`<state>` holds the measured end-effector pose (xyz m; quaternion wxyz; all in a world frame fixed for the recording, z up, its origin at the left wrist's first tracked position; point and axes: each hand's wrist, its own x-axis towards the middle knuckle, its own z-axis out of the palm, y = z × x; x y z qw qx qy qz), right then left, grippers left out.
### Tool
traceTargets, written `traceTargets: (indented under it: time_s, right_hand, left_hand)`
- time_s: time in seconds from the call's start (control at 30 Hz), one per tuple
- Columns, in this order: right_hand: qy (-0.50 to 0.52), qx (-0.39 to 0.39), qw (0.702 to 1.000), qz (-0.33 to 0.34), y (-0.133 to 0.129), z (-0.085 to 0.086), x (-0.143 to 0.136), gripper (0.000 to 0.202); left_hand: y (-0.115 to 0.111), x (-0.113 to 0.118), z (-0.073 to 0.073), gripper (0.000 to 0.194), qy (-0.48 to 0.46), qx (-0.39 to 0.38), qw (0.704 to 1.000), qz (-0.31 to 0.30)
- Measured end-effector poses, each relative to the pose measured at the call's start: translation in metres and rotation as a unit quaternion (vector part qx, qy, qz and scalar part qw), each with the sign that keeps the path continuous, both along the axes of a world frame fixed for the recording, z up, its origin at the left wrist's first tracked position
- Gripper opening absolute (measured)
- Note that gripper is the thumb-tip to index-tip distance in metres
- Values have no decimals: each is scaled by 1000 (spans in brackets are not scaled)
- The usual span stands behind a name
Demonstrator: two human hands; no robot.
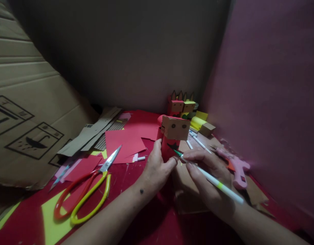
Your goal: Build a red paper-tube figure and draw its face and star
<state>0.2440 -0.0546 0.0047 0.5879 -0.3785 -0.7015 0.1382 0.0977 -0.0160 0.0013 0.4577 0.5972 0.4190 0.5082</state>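
My left hand (160, 166) is closed around a red paper figure (169, 151), which stands upright at the middle of the table. A brown cardboard face (175, 128) with two drawn eyes forms its upper front, and a dark shape is drawn on the red body below. Pinched between the fingers of my right hand (210, 173) is a white marker (218, 183) with a green tip. That tip touches or nearly touches the dark shape; I cannot tell which. Part of the figure's lower body is hidden behind my left thumb.
Scissors (92, 190) with red and yellow handles lie at left, among red paper sheets (123, 144) and cardboard strips (95, 127). Two finished-looking figures (182, 105) stand at the back. A pink glue gun (237, 166) is at right. A big cardboard box (26, 85) borders the left side.
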Motion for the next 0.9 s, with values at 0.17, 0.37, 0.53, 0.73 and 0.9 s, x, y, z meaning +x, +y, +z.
traceTargets:
  time_s: [0.17, 0.37, 0.53, 0.73, 0.9]
  right_hand:
    - [-7, 3, 1000, 0, 1, 2, -1, 16]
    - [-11, -14, 1000, 3, 0, 2, -1, 14]
    - [-6, -13, 1000, 12, 1, 1, -2, 13]
    - [-11, -8, 1000, -5, 1, -1, -3, 12]
    - [-12, 5, 1000, 5, 3, 0, -4, 14]
  left_hand:
    - [0, -1, 0, 38, -3, 1, 1000, -1]
    - [2, -2, -4, 36, 2, 11, 1000, -2]
    - [1, -1, -6, 37, 16, 19, 1000, 8]
    - [1, -1, -6, 40, 27, 26, 999, 7]
    - [2, 0, -5, 41, 31, 26, 999, 4]
